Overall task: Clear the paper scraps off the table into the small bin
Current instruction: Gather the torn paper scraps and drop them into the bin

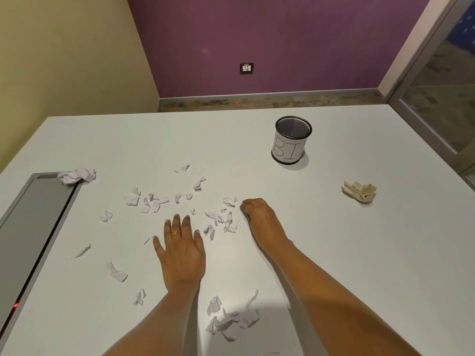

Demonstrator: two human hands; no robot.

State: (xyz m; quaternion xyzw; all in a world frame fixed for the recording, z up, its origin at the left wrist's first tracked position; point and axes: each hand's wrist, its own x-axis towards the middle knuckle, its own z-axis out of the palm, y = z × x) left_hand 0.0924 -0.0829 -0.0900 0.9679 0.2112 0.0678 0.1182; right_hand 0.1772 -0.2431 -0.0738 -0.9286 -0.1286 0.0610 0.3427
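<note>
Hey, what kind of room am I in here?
Probably an office or meeting room: a large white table with a built-in cable hatch, a wall socket on a purple wall, and a glass partition at the right.

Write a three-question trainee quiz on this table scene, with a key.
1. True or false: the left hand lies flat on the table with fingers spread.
2. Multiple choice: where does the bin stand? A) upright, beyond the right hand; B) tipped over beside the left hand; C) on the floor.
3. Fill in: the crumpled ball right of the right hand is ____ in colour, unlike the white scraps.

Key: 1 true; 2 A; 3 beige.
</note>
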